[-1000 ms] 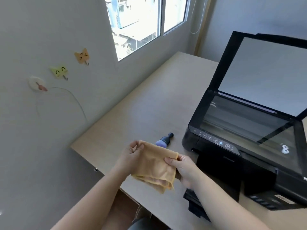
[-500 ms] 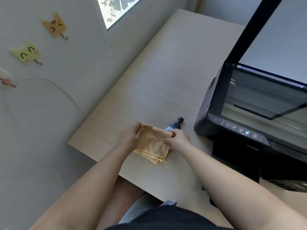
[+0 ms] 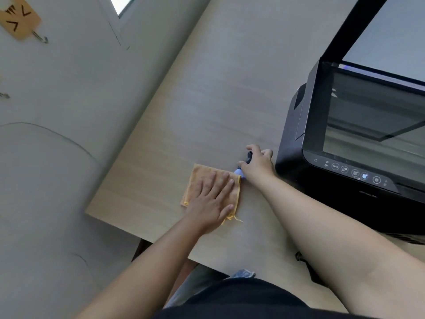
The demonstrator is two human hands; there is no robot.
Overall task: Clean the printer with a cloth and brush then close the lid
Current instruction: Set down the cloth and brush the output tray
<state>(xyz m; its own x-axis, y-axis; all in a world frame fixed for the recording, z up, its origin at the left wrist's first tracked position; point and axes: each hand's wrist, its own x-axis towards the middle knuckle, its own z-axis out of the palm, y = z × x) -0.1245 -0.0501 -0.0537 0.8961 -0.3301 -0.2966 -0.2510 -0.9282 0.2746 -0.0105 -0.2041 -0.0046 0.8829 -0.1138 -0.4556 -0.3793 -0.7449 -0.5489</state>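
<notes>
A folded orange cloth [image 3: 197,178] lies flat on the wooden table [image 3: 207,100]. My left hand [image 3: 213,199] rests palm-down on it with fingers spread. Just right of the cloth lies a small brush [image 3: 247,158] with a black handle and a pale blue end. My right hand [image 3: 257,165] curls over the brush, its fingers around the handle; most of the brush is hidden under it. The black printer [image 3: 345,157] stands at the right with its scanner lid [image 3: 379,31] raised and the glass showing.
A grey wall [image 3: 69,111] runs along the table's left side with a cat-shaped hook [image 3: 19,19] and a window edge above. The table's near edge [image 3: 138,236] lies close to my body. A dark cable [image 3: 301,259] hangs below the printer.
The cloth has gone from held up in both hands to lying flat on the table under my left hand. My right hand has let go of it and closed over the brush.
</notes>
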